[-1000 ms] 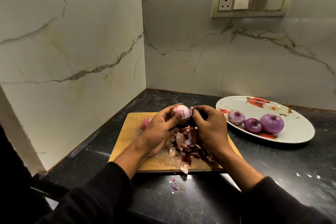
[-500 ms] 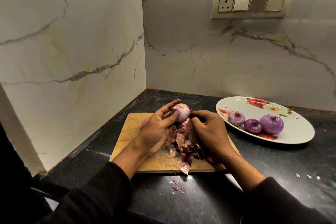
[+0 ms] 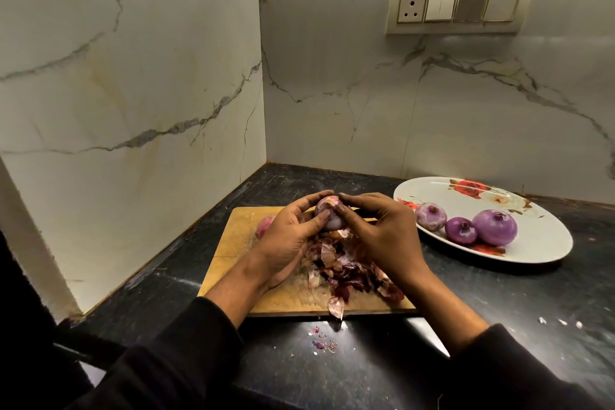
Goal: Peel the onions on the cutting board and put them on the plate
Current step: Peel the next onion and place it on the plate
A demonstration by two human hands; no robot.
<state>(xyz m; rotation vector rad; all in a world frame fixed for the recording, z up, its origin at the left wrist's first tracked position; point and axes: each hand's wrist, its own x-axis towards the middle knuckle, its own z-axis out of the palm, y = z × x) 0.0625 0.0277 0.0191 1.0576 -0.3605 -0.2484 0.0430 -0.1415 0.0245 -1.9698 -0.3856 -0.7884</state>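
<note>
My left hand (image 3: 288, 236) grips a partly peeled purple onion (image 3: 327, 215) above the wooden cutting board (image 3: 233, 243). My right hand (image 3: 382, 231) pinches the skin at the onion's top with thumb and fingertips. Another onion (image 3: 264, 225) lies on the board behind my left hand, mostly hidden. A heap of torn skins (image 3: 339, 266) covers the board's middle under both hands. Three peeled onions (image 3: 466, 226) sit in a row on the white flowered plate (image 3: 539, 243) to the right.
The board lies on a dark counter (image 3: 499, 309) in a corner of marble walls. Small skin scraps (image 3: 322, 341) lie on the counter in front of the board. A switch panel (image 3: 459, 8) hangs on the back wall.
My right hand dropped toward the peel heap half a second ago and has come back up to the onion's top. My left hand kept its hold on the onion.
</note>
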